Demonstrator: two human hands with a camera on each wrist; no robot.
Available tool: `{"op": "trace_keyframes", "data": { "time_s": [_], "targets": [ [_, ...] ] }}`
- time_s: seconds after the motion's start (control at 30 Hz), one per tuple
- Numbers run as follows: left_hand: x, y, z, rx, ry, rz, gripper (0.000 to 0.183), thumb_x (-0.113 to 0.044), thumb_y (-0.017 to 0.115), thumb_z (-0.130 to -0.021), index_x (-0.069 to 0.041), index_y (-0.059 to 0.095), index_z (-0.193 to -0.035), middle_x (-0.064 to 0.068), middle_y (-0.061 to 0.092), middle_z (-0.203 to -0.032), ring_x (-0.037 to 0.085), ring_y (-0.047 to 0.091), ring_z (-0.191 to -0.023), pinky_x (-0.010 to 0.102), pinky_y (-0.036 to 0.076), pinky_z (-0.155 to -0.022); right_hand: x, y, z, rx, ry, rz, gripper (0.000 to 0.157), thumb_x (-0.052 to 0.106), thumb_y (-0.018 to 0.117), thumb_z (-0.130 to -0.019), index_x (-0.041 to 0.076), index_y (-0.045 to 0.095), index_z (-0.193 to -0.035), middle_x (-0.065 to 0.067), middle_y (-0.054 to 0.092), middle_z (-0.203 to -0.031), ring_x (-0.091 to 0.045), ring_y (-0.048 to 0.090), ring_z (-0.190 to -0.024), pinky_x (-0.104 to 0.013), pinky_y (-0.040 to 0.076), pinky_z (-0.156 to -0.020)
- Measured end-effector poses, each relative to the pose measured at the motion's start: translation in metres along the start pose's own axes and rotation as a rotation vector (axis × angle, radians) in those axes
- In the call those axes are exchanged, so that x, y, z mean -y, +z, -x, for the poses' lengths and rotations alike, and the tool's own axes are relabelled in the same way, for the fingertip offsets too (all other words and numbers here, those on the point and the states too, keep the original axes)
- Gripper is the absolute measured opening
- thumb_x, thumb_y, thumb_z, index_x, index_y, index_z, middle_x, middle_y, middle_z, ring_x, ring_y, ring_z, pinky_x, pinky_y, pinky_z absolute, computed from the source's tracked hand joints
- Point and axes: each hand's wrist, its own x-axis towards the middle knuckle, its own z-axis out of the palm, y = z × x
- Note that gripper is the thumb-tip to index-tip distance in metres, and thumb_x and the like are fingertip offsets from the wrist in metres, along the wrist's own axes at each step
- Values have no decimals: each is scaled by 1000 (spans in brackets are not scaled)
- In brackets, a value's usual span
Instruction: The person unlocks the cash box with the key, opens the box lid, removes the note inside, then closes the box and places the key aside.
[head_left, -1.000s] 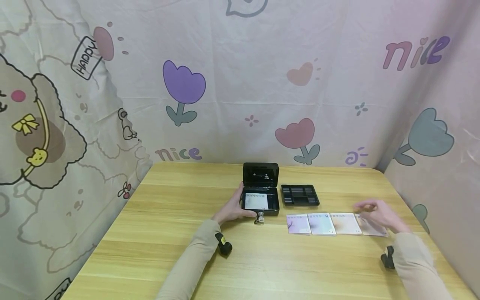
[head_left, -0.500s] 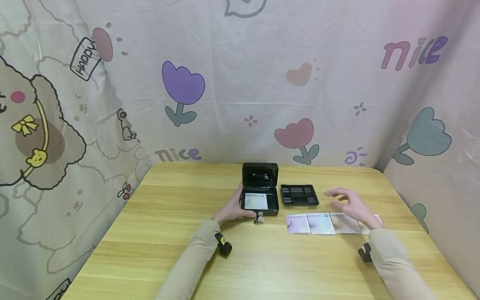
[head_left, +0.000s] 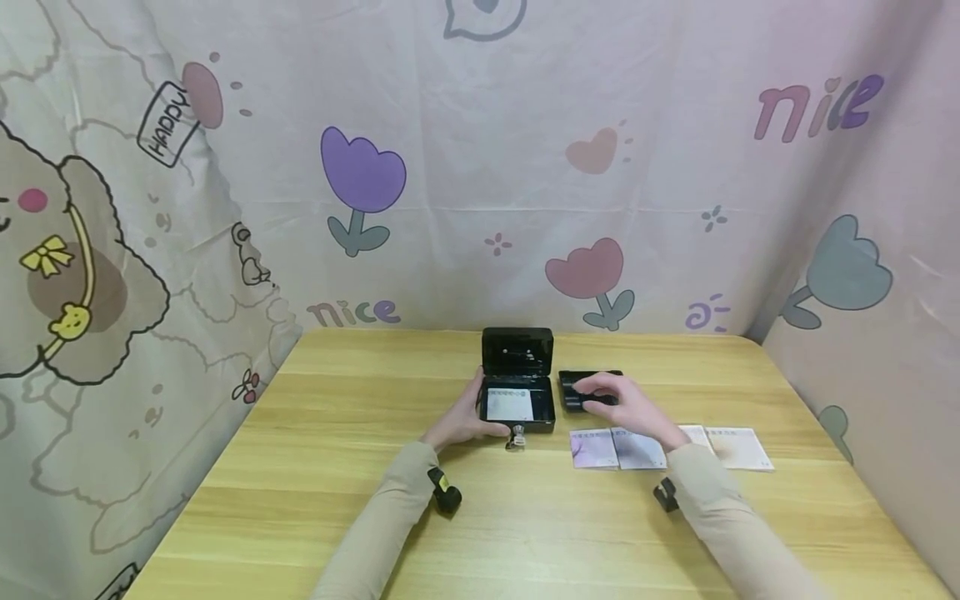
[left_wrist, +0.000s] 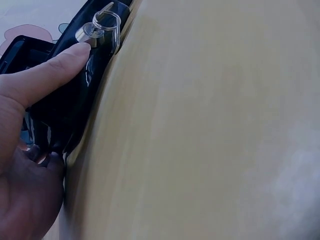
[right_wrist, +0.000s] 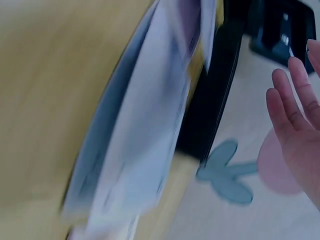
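Observation:
My left hand [head_left: 459,418] grips the left side of an open black cash box [head_left: 517,352], its thumb on the front beside the lock. In the left wrist view a key [left_wrist: 114,35] on a ring hangs from that lock. A pale note [head_left: 510,406] lies inside the box. My right hand [head_left: 621,407] passes over the black compartment tray [head_left: 568,393], fingers loosely bent around nothing. The right wrist view shows those fingers [right_wrist: 287,97] apart and relaxed. Four-sided folded notes, a purple one [head_left: 592,450] and a bluish one [head_left: 636,450] among them, lie below.
Further right in the same row lies a pale orange note [head_left: 742,450], and the right forearm covers part of the one beside it. A printed curtain [head_left: 450,167] hangs right behind the table's [head_left: 375,375] back edge.
My right hand has swept left from the rightmost note, over the row, to above the tray. The left hand keeps its hold on the cash box.

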Motion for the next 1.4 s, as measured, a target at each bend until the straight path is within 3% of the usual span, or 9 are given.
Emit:
{"op": "trace_keyframes", "data": {
  "time_s": [0.3,0.63,0.97,1.4],
  "targets": [
    [-1,0,2,-4,-1,17,129,-26,90,-74,-5,-3,-162,19,0,-170,38,9,-157,58,13,-127,16,34,-36,117,-33,5,33,10,65,-96,-1,65,-128,-19,69,-127,-34,65,-117,-52,52,-104],
    [3,-2,-1,-10,43,18,128,-22,90,-74,-2,-2,-161,23,3,-169,39,15,-155,58,16,-127,22,59,-64,199,4,-93,39,15,64,-97,-3,62,-132,-22,66,-132,-35,64,-122,-51,52,-105],
    [5,-1,-1,-1,72,52,128,-20,90,-75,0,-4,-161,26,4,-168,41,18,-154,59,18,-126,17,79,-81,200,43,-143,38,14,66,-95,-2,64,-130,-19,68,-130,-34,63,-123,-53,50,-107],
    [5,-1,0,0,39,47,130,-25,90,-75,-4,-4,-161,24,2,-169,40,14,-156,59,17,-126,14,91,-89,160,83,-78,32,10,68,-94,1,68,-125,-18,69,-128,-32,64,-122,-49,52,-105]
  ]
}}
